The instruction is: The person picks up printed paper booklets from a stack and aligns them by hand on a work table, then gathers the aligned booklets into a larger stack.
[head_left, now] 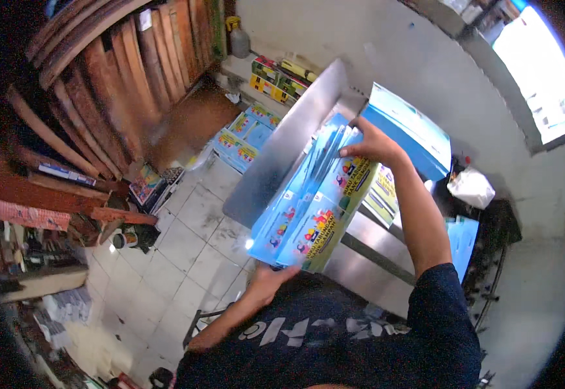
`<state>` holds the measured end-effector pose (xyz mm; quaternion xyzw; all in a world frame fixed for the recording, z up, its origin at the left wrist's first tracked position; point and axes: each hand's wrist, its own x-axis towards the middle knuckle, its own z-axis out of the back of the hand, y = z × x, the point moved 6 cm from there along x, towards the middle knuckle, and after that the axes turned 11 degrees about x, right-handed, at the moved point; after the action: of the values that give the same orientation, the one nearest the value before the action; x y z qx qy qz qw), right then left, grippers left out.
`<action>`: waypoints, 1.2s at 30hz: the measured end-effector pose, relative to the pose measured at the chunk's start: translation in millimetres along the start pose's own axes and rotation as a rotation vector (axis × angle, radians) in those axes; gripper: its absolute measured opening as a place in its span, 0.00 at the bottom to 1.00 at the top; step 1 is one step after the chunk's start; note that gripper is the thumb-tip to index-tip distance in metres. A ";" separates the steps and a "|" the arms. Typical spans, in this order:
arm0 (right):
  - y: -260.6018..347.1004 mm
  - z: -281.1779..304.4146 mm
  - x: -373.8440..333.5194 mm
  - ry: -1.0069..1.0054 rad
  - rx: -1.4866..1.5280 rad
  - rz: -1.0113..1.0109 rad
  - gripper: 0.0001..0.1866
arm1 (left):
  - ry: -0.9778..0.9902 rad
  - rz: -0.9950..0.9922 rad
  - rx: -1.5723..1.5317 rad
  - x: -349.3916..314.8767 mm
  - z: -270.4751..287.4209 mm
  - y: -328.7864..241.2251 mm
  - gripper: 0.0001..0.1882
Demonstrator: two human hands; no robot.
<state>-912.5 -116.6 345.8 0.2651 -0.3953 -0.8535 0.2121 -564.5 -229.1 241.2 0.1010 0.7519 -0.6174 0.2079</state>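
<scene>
Between my two hands is a thick stack of printed sheets (324, 214), blue and yellow-green with small cartoon figures. My left hand (271, 284) grips its near end from below, with the fingertips hidden under the stack. At the far end, my right hand (374, 142) is closed over the upper edge, where several sheets fan apart. The stack is tilted above a metal machine table with an upright metal plate (286, 146) along its left side. Just beyond my right hand stands another pile of blue sheets (409, 133).
More printed stacks (247, 139) lie on the floor beyond the metal plate. Wooden boards (117, 78) lean at the far left, near a spray bottle (238, 37). A white plastic bag (471, 188) and blue sheets (462, 240) are to the right. White tiles (195, 220) cover the floor.
</scene>
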 end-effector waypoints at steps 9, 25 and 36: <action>-125.7 29.9 -289.3 -0.594 0.706 0.329 0.56 | -0.202 -0.098 0.391 -25.8 -11.3 -45.7 0.27; -180.3 -54.1 -371.2 -0.550 1.238 0.320 0.46 | 0.408 -0.350 0.103 119.9 -60.6 -80.5 0.54; -149.6 -51.2 -385.9 -0.707 1.100 -0.094 0.45 | 0.569 -0.221 0.194 93.8 -61.1 -83.9 0.57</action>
<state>-606.6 164.6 310.0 0.0554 -0.8082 -0.5707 -0.1345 -694.0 -197.9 283.8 0.2067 0.7238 -0.6521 -0.0895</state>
